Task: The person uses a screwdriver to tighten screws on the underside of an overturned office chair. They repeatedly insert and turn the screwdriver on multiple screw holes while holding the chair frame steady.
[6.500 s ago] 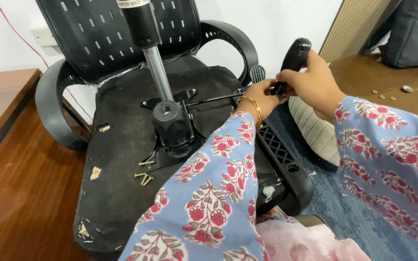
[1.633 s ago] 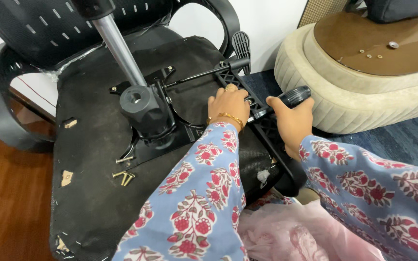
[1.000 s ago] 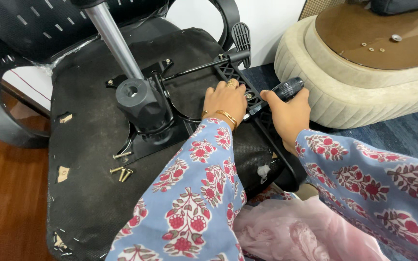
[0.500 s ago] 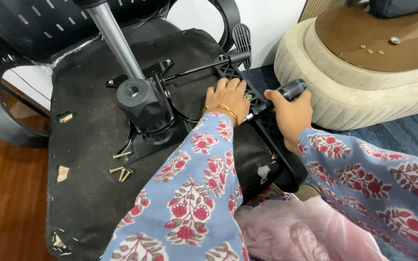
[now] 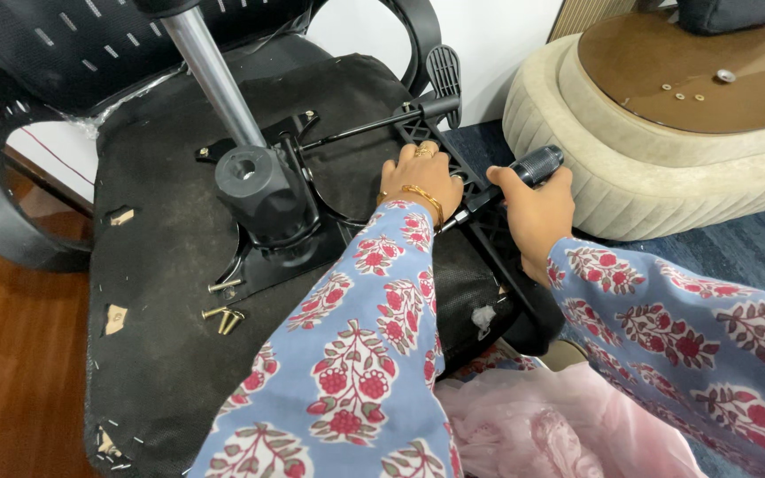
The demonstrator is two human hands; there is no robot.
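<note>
Polished reddish wood floor (image 5: 11, 354) lies on the left and dark blue carpet (image 5: 737, 248) on the right, with a white wall behind. Between them an office chair lies overturned, its seat underside (image 5: 161, 292) a dusty black fabric stapled along ragged edges. A matte black metal mechanism plate (image 5: 267, 239) is fixed to it, carrying a chunky black hub and a smooth chrome gas cylinder (image 5: 210, 80) that rises at a slant. A thin black lever rod ends in a ribbed paddle (image 5: 443, 69).

The left hand (image 5: 422, 181), with a gold bangle and ring, presses flat, fingers together, on the latticed black plastic armrest bracket (image 5: 489, 226) at the seat's right edge. The right hand (image 5: 533, 208) is wrapped tight around the knurled black handle of a screwdriver (image 5: 537, 165), whose shaft angles down to the bracket just beside the left hand.

Three brass-coloured screws (image 5: 223, 317) lie loose on the fabric near the plate's lower corner, well apart from both hands. A round, cream ribbed cushion base (image 5: 666, 186) with a brown board top crowds the right side, leaving a narrow strip of carpet beside the right hand.
</note>
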